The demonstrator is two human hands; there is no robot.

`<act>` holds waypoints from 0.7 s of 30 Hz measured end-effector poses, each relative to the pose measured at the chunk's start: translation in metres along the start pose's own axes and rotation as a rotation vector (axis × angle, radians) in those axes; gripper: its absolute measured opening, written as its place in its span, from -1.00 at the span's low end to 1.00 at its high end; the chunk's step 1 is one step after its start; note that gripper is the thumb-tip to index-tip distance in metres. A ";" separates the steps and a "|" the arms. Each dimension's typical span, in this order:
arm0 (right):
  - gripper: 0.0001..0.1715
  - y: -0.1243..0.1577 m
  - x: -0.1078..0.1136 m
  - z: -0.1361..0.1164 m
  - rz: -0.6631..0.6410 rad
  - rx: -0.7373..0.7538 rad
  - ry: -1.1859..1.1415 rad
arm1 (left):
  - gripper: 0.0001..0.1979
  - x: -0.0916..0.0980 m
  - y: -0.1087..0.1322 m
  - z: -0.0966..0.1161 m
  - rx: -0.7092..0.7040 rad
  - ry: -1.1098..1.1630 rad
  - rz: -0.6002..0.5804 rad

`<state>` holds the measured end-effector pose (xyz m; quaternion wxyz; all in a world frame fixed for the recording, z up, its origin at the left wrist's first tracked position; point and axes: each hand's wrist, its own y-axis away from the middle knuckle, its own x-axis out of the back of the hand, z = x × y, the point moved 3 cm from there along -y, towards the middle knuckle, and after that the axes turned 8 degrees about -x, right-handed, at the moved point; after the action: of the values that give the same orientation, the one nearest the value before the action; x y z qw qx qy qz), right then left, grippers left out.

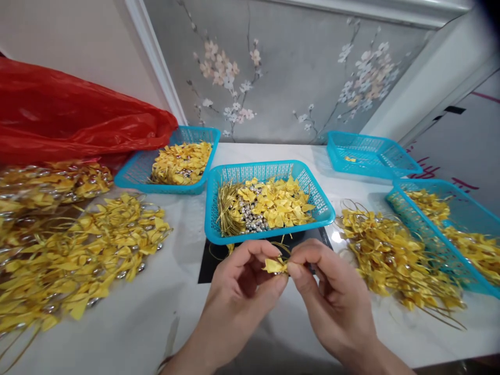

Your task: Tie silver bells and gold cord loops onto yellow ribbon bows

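Note:
Between the fingertips of both hands is a small yellow ribbon bow (274, 266) with a thin gold cord trailing above it. My left hand (246, 291) pinches it from the left, thumb and forefinger closed on it. From the right, my right hand (332, 297) pinches the bow's other side, its fingertips nearly meeting the left ones. Just beyond the hands stands a blue plastic basket (269, 240) holding gold cords (228, 211), silver bells or beads (252, 211) and yellow ribbon bows (287, 200). Under it shows part of a black mat (207, 268).
On the left lies a big heap of yellow bows (97, 250), with a red plastic bag (78, 114) behind it. Another filled basket (211, 156) stands back left. At right are a pile of corded bows (398, 255) and two more blue baskets, one nearly bare (375, 172), one filled (441, 229).

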<state>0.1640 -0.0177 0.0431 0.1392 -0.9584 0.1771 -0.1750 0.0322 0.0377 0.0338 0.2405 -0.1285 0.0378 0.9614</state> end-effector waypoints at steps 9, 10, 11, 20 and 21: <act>-0.84 -0.002 -0.004 0.002 -0.066 -0.256 -0.241 | -0.90 0.000 0.000 -0.002 -0.069 -0.062 0.031; -0.83 -0.003 -0.003 0.001 -0.082 -0.278 -0.251 | -0.90 0.000 0.000 -0.002 -0.066 -0.056 0.034; -0.82 -0.004 -0.002 0.001 -0.097 -0.294 -0.258 | -0.89 0.000 -0.001 -0.002 -0.055 -0.042 0.028; -0.78 -0.008 0.001 -0.002 -0.105 -0.310 -0.223 | -0.91 0.008 -0.002 -0.004 -0.066 -0.044 -0.056; -0.78 -0.008 0.000 -0.002 -0.115 -0.311 -0.217 | -0.91 0.008 -0.002 -0.005 -0.069 -0.063 -0.055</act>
<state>0.1656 -0.0109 0.0470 -0.0023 -0.9902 0.1310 -0.0489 0.0275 0.0429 0.0270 0.2634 -0.1073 -0.0068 0.9587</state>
